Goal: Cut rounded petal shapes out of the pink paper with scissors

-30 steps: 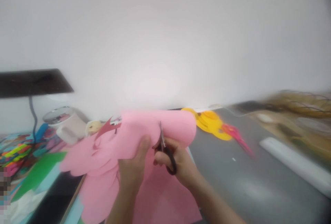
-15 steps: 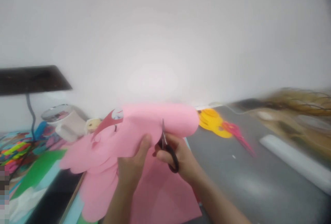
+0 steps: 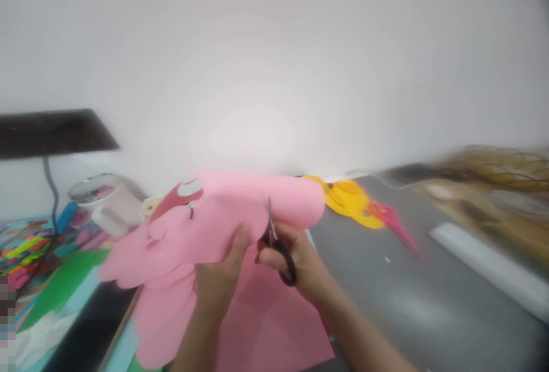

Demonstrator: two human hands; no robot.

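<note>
My left hand (image 3: 223, 274) grips a pink sheet of paper or foam (image 3: 231, 217), thumb on top and fingers hidden beneath. The sheet's right part curls over into a roll. Black-handled scissors (image 3: 281, 252) are in my right hand (image 3: 302, 260), thumb and fingers in the loops. Their blades point away from me and lie at a cut in the sheet, just right of my left thumb. Below and to the left lie several rounded pink cut-outs (image 3: 163, 326). Another flat pink sheet (image 3: 274, 320) is under my hands.
Yellow cut-outs (image 3: 349, 203) and pink scissors (image 3: 394, 223) lie on the grey table (image 3: 412, 315) at right, with a white bar-shaped thing (image 3: 489, 266) beyond. A white mug (image 3: 115, 206), a green sheet (image 3: 64, 280) and colourful pieces (image 3: 26, 252) are at left. A pale wall (image 3: 274, 74) stands behind.
The rolled right end of the pink sheet has shifted slightly left, showing more of the yellow cut-outs. Both hands and the scissors stay almost in place.
</note>
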